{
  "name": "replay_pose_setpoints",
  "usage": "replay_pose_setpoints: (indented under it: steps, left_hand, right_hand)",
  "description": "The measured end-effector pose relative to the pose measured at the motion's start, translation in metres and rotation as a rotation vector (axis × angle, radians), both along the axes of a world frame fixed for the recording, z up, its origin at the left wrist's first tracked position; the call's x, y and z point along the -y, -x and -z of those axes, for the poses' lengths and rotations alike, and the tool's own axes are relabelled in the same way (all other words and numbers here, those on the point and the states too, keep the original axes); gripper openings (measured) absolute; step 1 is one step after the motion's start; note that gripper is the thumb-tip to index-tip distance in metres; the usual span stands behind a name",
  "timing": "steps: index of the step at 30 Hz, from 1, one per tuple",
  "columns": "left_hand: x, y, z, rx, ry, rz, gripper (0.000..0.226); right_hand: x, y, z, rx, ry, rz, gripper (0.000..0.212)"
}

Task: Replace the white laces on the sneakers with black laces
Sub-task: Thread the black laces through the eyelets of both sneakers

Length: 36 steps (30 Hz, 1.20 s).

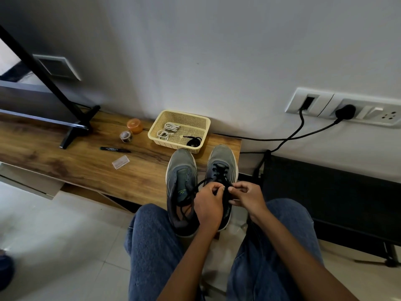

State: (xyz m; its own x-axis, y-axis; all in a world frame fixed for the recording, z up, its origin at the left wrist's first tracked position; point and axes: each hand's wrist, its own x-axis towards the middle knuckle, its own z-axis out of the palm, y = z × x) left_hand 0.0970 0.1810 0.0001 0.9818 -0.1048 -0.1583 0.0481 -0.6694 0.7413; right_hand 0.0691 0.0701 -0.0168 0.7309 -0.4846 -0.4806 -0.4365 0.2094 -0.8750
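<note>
Surface: a wooden bench [86, 161] is running along a white wall.
Sneakers: the left sneaker [181, 192] is sitting unlaced beside the right sneaker [221, 170], toes toward the wall.
Hands: the left hand [209, 206] and right hand [248, 197] are pinching the black lace [219, 169] over the right sneaker, hiding its tongue.
Basket [207, 127]: it is holding white laces [168, 130] and another black lace [194, 141].
Nearby: a marker [115, 149], tape roll [126, 136] and orange lid [135, 126] are lying left of the basket.
</note>
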Motion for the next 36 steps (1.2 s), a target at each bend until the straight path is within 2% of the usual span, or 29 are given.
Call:
replay_pose_setpoints:
  steps: [11,17,36]
  left_hand:
    - [0.007,0.003,-0.001,-0.02,-0.002,-0.059,0.014]
    - [0.007,0.003,-0.003,-0.03,-0.086,-0.017,0.015]
    - [0.011,0.008,-0.008,-0.053,-0.123,-0.04,0.016]
  right_hand:
    - [0.001,0.001,0.0,0.012,-0.059,0.022,0.015]
    - [-0.003,0.002,0.0,0.025,-0.094,0.108,0.007]
    - [-0.01,0.004,0.01,0.112,0.066,0.117,0.013]
